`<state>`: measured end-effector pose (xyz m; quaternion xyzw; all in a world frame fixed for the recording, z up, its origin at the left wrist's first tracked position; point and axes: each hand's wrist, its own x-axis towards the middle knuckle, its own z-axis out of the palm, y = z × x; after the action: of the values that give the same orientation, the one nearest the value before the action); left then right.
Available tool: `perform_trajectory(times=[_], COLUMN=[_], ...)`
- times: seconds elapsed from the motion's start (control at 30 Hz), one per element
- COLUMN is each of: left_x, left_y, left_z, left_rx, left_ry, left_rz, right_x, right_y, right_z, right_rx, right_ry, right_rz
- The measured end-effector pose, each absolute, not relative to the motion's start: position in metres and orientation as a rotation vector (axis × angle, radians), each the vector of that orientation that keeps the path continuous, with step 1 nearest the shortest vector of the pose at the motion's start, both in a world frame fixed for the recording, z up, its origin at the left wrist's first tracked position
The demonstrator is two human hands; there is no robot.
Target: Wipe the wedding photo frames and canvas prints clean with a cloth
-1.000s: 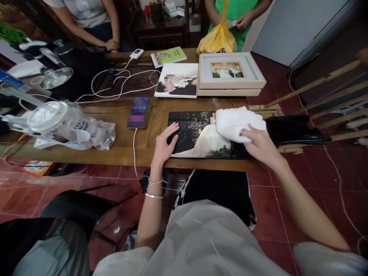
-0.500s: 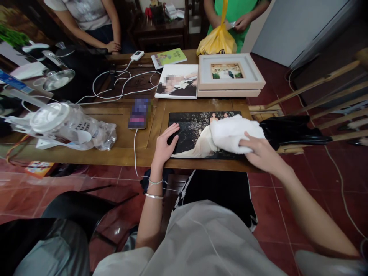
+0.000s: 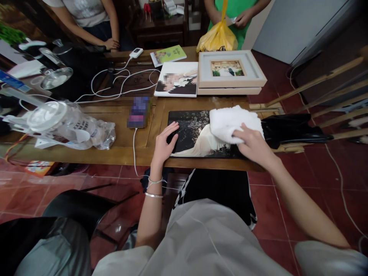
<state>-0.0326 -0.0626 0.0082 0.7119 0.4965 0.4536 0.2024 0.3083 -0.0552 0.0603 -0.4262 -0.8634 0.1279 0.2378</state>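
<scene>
A dark wedding photo panel with a long pale gown in its picture lies flat near the front edge of the wooden table. My left hand rests on the panel's left edge, fingers stretched out and thumb apart, holding nothing. On the right part of the panel, my right hand grips a folded white towel and presses it on the surface. The towel hides the upper right of the picture. Some of my right fingers are tucked out of sight by the cloth.
Behind the panel are a white photo album, stacked picture frames, a green booklet and a yellow bag. A phone on a cable and a plastic-wrapped jar are leftward. Two people are across the table.
My right hand has slid the towel slightly away from me, toward the panel's far edge, covering the figures' heads. My left hand stays in place.
</scene>
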Motion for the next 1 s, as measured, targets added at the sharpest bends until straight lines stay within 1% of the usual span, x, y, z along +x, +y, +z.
perform_trajectory(times=[0.13, 0.27, 0.4, 0.63, 0.73, 0.87, 1.0], left_x=[-0.032, -0.032, -0.033, -0.033, -0.033, -0.033, -0.033], left_y=[-0.063, -0.062, -0.062, -0.063, -0.063, -0.063, -0.063], left_z=[0.009, 0.008, 0.008, 0.009, 0.009, 0.009, 0.008], left_rx=[1.986, 1.985, 1.978, 1.975, 1.979, 1.981, 1.974], left_ry=[1.389, 1.398, 1.384, 1.377, 1.377, 1.384, 1.390], left_rz=[1.271, 1.264, 1.270, 1.262, 1.261, 1.258, 1.265], right_x=[0.316, 0.317, 0.312, 0.290, 0.279, 0.271, 0.276], right_y=[-0.124, -0.155, -0.135, -0.017, 0.017, 0.004, -0.063], right_z=[0.064, 0.073, 0.074, 0.072, 0.075, 0.070, 0.062], right_rx=[-1.036, -0.967, -0.956, -1.145, -1.201, -1.260, -1.204], right_ry=[-2.421, -2.474, -2.479, -2.390, -2.336, -2.369, -2.433], right_rz=[0.407, 0.501, 0.501, 0.490, 0.482, 0.422, 0.395])
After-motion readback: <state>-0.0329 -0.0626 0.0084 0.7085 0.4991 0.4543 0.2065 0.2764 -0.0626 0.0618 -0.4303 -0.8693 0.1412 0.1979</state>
